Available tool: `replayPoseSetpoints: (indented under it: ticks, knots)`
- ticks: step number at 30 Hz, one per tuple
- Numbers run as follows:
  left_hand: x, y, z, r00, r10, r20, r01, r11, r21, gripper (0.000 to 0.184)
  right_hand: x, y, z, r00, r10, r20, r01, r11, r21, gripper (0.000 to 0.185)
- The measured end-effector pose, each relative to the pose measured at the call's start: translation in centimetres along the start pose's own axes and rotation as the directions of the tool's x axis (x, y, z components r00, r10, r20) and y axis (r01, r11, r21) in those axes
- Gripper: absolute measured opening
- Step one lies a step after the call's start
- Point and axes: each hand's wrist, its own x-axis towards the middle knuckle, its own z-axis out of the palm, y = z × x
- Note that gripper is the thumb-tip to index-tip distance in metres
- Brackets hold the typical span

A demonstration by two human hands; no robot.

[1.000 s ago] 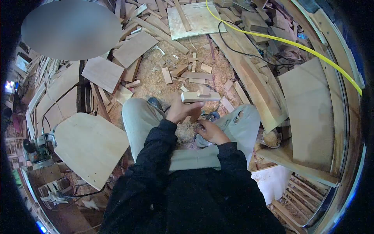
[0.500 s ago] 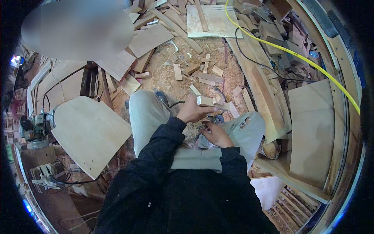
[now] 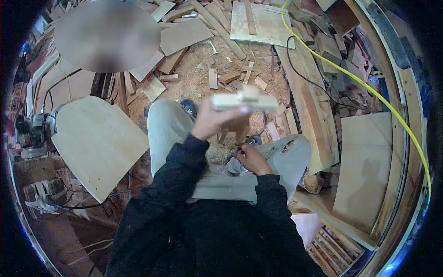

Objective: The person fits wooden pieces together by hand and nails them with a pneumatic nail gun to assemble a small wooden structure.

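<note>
My left hand (image 3: pixel 216 121) is raised above the gap between my knees, its fingers closed around a pale wooden block (image 3: pixel 265 102). The block lies roughly level across the grip, with a shorter bit of wood on its upper side; motion blurs both. Lower down, by my right thigh, is my right hand (image 3: pixel 254 159). Its fingers are bent together, and whatever they may hold is too small and dark to make out. Below the hands are my shoe and the sawdust-covered floor (image 3: pixel 189 76).
Offcuts (image 3: pixel 229 77) lie scattered ahead. A rounded-top board (image 3: pixel 99 143) is at my left, near a power tool (image 3: pixel 32 134). A yellow hose (image 3: pixel 350 71) and long planks (image 3: pixel 314 115) run along the right. Someone's blurred head (image 3: pixel 108 37) is at upper left.
My left hand has lifted the wooden block up and slightly away from the right hand, turning it more level. The right hand stays nearly where it was. The view has shifted slightly.
</note>
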Motion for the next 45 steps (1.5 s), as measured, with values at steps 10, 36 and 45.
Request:
replayPoseSetpoints:
  ticks: [10,36,45]
  knots:
    - [0.2,1.9,-11.0,0.821,-0.018,-0.571,-0.403,0.689,-0.602,0.037,10.0,-3.6,-3.7,0.999,-0.019,-0.044,0.032,0.953,0.301,0.033]
    - [0.0,1.5,-12.3,0.743,-0.347,-0.573,-0.355,0.522,-0.776,0.068,47.0,-1.8,0.8,0.705,-0.295,-0.645,0.437,0.897,0.067,0.02]
    - [0.9,2.8,-8.9,0.915,-0.257,-0.312,0.004,0.777,-0.629,0.038,18.5,-14.7,-14.3,0.869,-0.331,-0.369,0.491,0.679,0.547,0.018]
